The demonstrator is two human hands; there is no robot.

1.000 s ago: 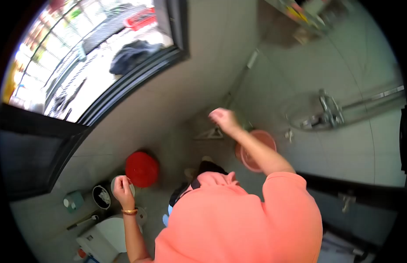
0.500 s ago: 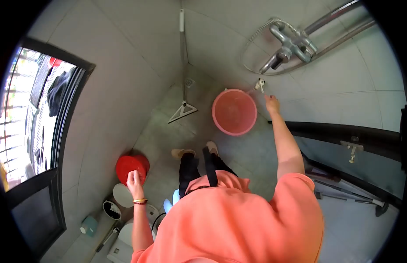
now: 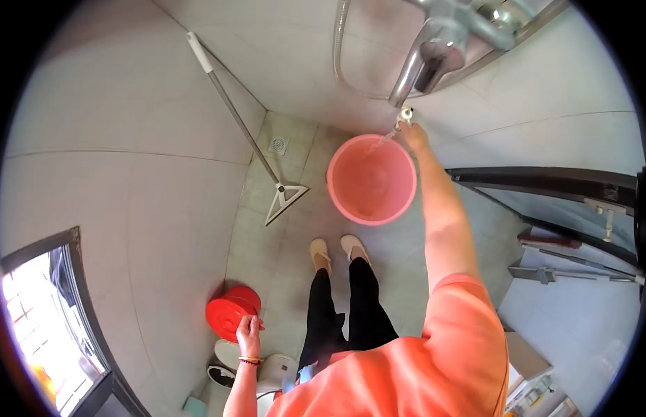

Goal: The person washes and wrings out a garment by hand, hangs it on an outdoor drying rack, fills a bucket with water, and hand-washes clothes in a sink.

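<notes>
My right hand (image 3: 414, 136) reaches forward with its fingers closed on a small white tap (image 3: 406, 115) on the wall. A stream of water runs from beside the tap into the pink basin (image 3: 373, 182), which stands on the floor just left of my right forearm. My left hand (image 3: 249, 336) hangs low at the left, fingers curled together, above the edge of the red bucket (image 3: 232, 311). Whether anything small is inside its fingers is hidden.
A squeegee (image 3: 248, 128) leans against the left wall near the floor drain (image 3: 278, 144). Above the tap is a chrome shower mixer (image 3: 434, 52) with a hose. A dark-framed door (image 3: 545, 182) stands at the right, a window (image 3: 48, 323) at the lower left.
The view has swung down and away from the window. My right hand has moved forward from beside the tap and closed on it. Water now runs into the pink basin.
</notes>
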